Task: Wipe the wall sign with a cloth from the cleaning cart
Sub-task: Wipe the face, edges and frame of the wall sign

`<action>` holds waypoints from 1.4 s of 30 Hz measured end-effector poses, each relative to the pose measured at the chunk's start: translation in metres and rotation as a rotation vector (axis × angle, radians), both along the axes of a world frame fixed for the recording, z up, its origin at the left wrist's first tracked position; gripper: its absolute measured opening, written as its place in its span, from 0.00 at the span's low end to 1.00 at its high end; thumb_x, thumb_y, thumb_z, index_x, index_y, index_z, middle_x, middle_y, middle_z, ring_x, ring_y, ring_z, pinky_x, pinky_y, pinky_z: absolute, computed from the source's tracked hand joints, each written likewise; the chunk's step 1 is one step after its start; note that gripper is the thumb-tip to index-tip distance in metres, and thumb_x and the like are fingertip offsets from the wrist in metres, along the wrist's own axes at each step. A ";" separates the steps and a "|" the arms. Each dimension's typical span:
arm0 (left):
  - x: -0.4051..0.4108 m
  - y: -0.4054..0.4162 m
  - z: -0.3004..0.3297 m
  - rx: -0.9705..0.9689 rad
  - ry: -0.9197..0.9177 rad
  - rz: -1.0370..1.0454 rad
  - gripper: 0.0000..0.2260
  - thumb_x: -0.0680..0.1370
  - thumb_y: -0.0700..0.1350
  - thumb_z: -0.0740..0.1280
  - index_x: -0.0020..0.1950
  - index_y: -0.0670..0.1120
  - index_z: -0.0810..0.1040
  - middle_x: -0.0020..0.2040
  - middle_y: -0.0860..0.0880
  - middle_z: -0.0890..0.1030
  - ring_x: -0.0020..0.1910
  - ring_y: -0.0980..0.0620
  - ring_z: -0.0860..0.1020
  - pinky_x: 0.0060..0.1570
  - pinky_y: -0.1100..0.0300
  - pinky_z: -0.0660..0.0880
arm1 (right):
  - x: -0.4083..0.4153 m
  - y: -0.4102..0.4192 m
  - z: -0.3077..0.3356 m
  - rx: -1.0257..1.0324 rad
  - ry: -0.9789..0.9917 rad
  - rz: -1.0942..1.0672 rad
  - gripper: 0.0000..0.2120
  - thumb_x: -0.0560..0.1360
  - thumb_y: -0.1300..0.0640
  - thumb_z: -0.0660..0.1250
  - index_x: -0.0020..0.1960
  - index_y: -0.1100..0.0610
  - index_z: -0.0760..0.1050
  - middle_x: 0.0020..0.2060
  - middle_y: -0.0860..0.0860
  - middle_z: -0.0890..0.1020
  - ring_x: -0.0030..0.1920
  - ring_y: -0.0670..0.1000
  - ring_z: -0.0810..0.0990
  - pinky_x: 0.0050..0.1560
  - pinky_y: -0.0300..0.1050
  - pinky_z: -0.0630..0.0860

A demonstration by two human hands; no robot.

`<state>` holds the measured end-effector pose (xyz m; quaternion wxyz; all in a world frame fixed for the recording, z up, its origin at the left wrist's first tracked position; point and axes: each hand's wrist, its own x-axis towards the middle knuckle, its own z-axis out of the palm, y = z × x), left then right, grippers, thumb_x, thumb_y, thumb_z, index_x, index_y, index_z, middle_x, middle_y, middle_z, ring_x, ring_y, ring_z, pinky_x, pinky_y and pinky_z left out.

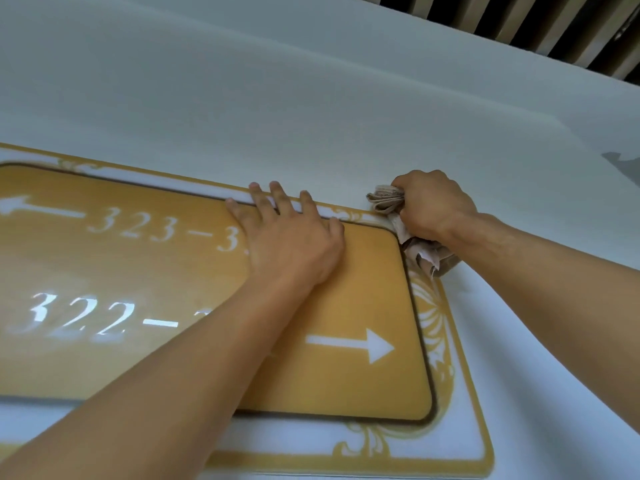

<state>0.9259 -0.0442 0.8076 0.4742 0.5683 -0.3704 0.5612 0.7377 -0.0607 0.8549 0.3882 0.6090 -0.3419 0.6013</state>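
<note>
Up at the top right corner of the wall sign (166, 271), your right hand (436, 206) is balled into a fist — that grip is clamped tight on the cloth (391, 202), a beige bunched-up rag. One wad pokes out to the left of your knuckles, pressed against the white wall (277, 98) right at the sign's gold border, and the rest hangs out below the fist, over the ornate corner trim.

Just left of that grip, your left hand (291, 237) lies flat on the sign with its fingers spread, holding nothing. The fingertips reach over the top edge of the orange panel onto the white border strip. It's covering part of the "323–3" room numbers, and your forearm crosses the "322–" line below.

The white arrow (353, 346) pointing right sits below both hands — uncovered.
</note>
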 end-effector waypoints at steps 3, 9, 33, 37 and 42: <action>0.000 0.003 0.002 0.003 -0.002 -0.003 0.34 0.77 0.63 0.42 0.81 0.50 0.55 0.81 0.37 0.51 0.79 0.32 0.43 0.70 0.26 0.37 | 0.002 -0.002 -0.001 -0.031 -0.048 0.017 0.08 0.71 0.67 0.62 0.44 0.56 0.75 0.38 0.55 0.77 0.35 0.55 0.75 0.33 0.45 0.69; 0.000 0.005 0.000 0.003 -0.010 -0.008 0.33 0.77 0.61 0.44 0.79 0.51 0.60 0.81 0.39 0.55 0.79 0.34 0.47 0.70 0.26 0.39 | 0.006 -0.014 -0.011 -0.073 -0.158 0.024 0.05 0.73 0.67 0.65 0.45 0.58 0.72 0.35 0.53 0.70 0.32 0.52 0.69 0.29 0.43 0.63; -0.033 0.011 -0.080 0.289 -0.434 -0.255 0.24 0.75 0.52 0.56 0.69 0.48 0.73 0.78 0.47 0.66 0.78 0.48 0.59 0.77 0.44 0.49 | -0.039 -0.015 -0.116 0.188 -0.213 0.198 0.04 0.72 0.65 0.60 0.45 0.60 0.72 0.41 0.57 0.77 0.40 0.61 0.74 0.37 0.47 0.68; -0.059 0.018 -0.132 0.333 -0.347 -0.559 0.28 0.71 0.54 0.57 0.69 0.45 0.71 0.74 0.43 0.67 0.75 0.48 0.59 0.76 0.45 0.54 | -0.033 -0.003 -0.161 0.240 -0.184 0.149 0.08 0.74 0.63 0.61 0.52 0.58 0.72 0.46 0.57 0.78 0.44 0.62 0.74 0.39 0.48 0.67; -0.078 0.035 -0.163 0.362 -0.052 -0.946 0.22 0.75 0.56 0.57 0.61 0.45 0.77 0.57 0.51 0.76 0.56 0.51 0.73 0.56 0.57 0.69 | -0.020 0.016 -0.213 0.246 -0.173 0.250 0.15 0.78 0.62 0.60 0.64 0.57 0.69 0.58 0.56 0.74 0.53 0.60 0.76 0.48 0.52 0.74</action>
